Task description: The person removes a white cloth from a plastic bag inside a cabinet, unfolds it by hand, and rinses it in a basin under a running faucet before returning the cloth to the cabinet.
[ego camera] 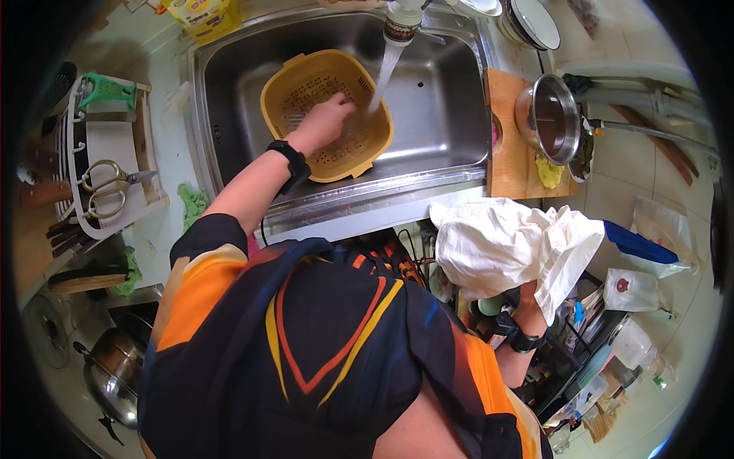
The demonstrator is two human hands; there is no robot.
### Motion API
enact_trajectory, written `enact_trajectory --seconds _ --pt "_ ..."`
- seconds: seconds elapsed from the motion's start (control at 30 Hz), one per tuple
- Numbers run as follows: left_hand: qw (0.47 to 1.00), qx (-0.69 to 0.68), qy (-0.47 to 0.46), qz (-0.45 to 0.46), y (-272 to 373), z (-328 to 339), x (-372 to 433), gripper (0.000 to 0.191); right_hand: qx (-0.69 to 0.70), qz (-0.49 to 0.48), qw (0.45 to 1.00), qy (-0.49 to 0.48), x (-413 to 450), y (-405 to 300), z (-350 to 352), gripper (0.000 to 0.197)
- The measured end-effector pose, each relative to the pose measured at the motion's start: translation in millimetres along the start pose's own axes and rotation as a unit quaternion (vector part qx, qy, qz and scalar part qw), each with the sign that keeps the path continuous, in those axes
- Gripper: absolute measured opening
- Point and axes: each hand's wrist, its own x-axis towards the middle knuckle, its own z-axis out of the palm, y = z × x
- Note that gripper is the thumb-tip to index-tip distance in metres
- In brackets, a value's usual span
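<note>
My left hand reaches into a yellow plastic colander basin in the stainless steel sink. Its fingers are curled and point down, and whether they grip anything is hidden. Water streams from the faucet into the basin's right side, beside that hand. Perforations show across the basin floor. Off to the right, below the counter's front edge, my right hand grips a white cloth bag from underneath. The bag is bulky and creased, and folds of it hide most of the fingers. What it contains is out of sight.
A wooden cutting board lies right of the sink, with a steel pot of dark liquid and a yellow cloth. On the left rack hang scissors and a green peeler. Bowls stand at the back right.
</note>
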Motion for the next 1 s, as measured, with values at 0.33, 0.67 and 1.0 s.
enact_trajectory --seconds 0.33,0.67,1.0 --pt "0.984 0.168 0.045 0.036 2.7 8.0 -35.9 0.037 0.028 -0.019 0.998 -0.05 29.3 11.5 -1.0 0.059" --pt "0.997 0.0 0.059 -0.053 60.2 30.6 -45.1 0.021 0.193 -0.117 0.974 -0.011 88.0 40.4 25.8 0.052" --pt "0.967 0.093 -0.161 -0.177 68.0 27.5 -35.3 0.021 0.135 -0.138 0.981 0.012 97.7 62.9 22.9 0.038"
